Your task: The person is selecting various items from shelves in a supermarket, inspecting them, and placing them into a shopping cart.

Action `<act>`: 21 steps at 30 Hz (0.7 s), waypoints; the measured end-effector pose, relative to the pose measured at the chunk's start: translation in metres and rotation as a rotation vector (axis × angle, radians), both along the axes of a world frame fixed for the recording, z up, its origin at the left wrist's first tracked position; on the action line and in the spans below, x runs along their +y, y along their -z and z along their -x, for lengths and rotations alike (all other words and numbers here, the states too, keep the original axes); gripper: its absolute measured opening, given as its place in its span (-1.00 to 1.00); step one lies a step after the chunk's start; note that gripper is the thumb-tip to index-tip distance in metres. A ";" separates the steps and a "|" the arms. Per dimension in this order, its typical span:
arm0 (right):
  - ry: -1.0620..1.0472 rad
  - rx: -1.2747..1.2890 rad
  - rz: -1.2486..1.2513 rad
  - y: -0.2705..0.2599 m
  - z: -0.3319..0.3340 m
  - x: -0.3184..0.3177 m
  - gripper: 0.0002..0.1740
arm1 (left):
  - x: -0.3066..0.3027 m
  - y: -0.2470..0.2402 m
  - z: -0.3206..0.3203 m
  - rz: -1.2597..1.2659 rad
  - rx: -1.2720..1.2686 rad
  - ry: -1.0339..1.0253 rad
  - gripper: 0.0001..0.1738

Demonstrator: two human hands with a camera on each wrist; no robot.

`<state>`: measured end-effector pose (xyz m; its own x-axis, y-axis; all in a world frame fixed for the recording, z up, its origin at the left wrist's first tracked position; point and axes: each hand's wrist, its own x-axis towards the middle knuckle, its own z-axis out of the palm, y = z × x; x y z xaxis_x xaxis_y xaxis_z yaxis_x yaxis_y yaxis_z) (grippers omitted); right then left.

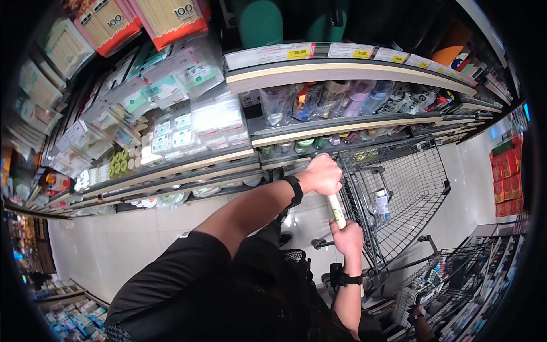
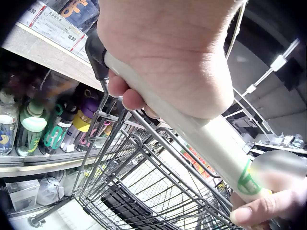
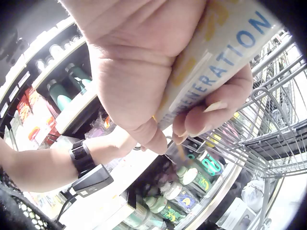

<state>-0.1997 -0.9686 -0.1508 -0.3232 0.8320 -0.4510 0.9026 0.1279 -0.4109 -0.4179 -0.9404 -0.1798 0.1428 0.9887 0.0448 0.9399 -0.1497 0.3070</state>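
Both hands grip the pale push handle (image 1: pixel 337 212) of a shopping cart (image 1: pixel 407 194). My left hand (image 1: pixel 323 174) is at the handle end nearer the shelf; in the left wrist view its fingertips (image 2: pixel 133 99) curl round the bar. Toward the other end, my right hand (image 1: pixel 348 238) wraps the same bar, its fingers (image 3: pixel 216 112) bent around the part printed with blue letters. The cart's wire basket (image 2: pixel 158 191) stretches out beyond the handle. Inside lies a small packaged item (image 1: pixel 382 203) with a pale label.
Shelves of drink bottles (image 2: pixel 32 127) and packaged goods (image 1: pixel 176 134) run close along the left and front. A second cart (image 1: pixel 441 279) with goods stands at lower right, another person's hand (image 1: pixel 419 315) by it. Red boxes (image 1: pixel 507 176) are stacked at far right, beyond the tiled floor (image 1: pixel 464 188).
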 end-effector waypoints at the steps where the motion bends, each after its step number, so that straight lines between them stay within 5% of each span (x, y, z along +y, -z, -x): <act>1: -0.005 -0.003 0.007 0.001 0.001 -0.003 -0.44 | -0.002 0.001 0.000 -0.028 -0.010 -0.006 -0.69; 21: -0.005 -0.056 -0.059 -0.001 0.016 -0.038 -0.45 | -0.037 0.000 0.013 -0.038 -0.050 -0.008 -0.71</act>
